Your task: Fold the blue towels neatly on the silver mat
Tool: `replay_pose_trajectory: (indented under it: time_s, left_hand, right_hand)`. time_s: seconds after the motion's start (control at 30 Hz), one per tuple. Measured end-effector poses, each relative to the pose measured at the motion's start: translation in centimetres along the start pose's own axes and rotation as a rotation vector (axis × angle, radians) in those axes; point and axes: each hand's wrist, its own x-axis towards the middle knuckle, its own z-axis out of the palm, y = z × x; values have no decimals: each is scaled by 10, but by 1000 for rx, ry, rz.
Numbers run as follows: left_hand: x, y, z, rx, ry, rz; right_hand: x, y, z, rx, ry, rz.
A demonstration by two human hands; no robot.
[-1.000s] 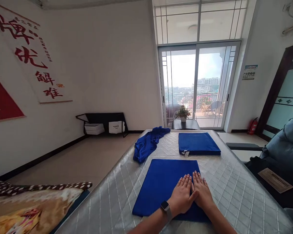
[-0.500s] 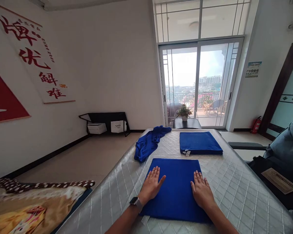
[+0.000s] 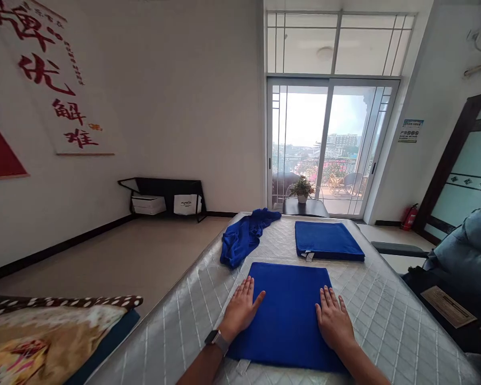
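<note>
On quilted silver cover (image 3: 172,326), flat blue cloth (image 3: 288,315) lies nearest, folded blue stack (image 3: 329,239) beyond, crumpled blue cloth (image 3: 240,243) farther left. Left hand (image 3: 240,309) and right hand (image 3: 335,320) — palms down, fingers extended — rest along flat blue cloth's opposite side edges.

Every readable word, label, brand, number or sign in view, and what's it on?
"牌优解难": large red characters on the wall scroll; its smaller characters are too small.
Wall notice, right: too small to read.
Logo on white package: blurred.
Brown panel, right: print too small.
White tag at near folded blue cloth: nothing legible.
Tags on cloth stack: nothing legible.
</note>
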Motion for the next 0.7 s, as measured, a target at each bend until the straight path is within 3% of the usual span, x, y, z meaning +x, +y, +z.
replay_pose_trajectory:
  time_s: [0.13, 0.37, 0.7]
  left_hand:
    - [-1, 1, -3, -18, -15, -6]
    - [0, -3, 3, -24, 28, 9]
    - [0, -2, 3, -37, 16, -8]
  right_hand:
    - [13, 1, -7, -31, 2, -57]
    - [70, 10, -27, 43, -49, -23]
    - [88, 23, 4, 61, -11, -18]
